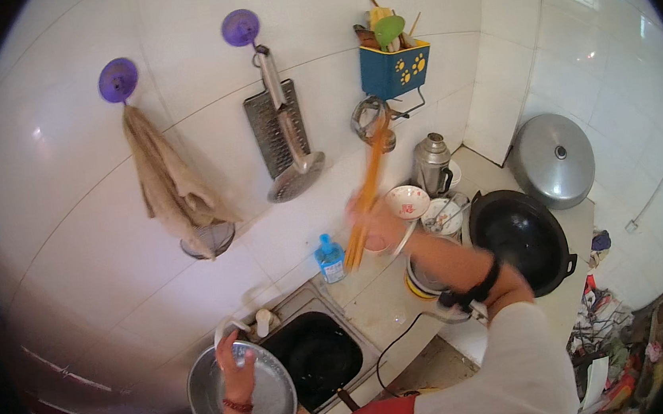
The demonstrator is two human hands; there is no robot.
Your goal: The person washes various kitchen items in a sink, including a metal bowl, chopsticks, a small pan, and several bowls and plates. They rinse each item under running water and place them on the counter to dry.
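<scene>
My right hand [372, 221] is closed around a bundle of orange-brown chopsticks [373, 170], blurred and held slantwise near the wall, below the blue utensil holder [393, 72]. Over a round metal basin [274, 392] my left hand [238, 365] is raised near the white faucet [263, 322]; its fingers are apart and nothing shows in it. The basin stands at the left of the dark sink [316, 358]. A blue bottle [331, 264] with a pump-like top is just left of the chopsticks' lower ends.
Patterned bowls [407, 201], a metal thermos [432, 164] and a black wok [517, 243] stand on the counter at the right. A large metal lid [554, 161] leans on the wall. A grater [276, 128], skimmer [297, 177] and brown cloth [167, 175] hang from hooks.
</scene>
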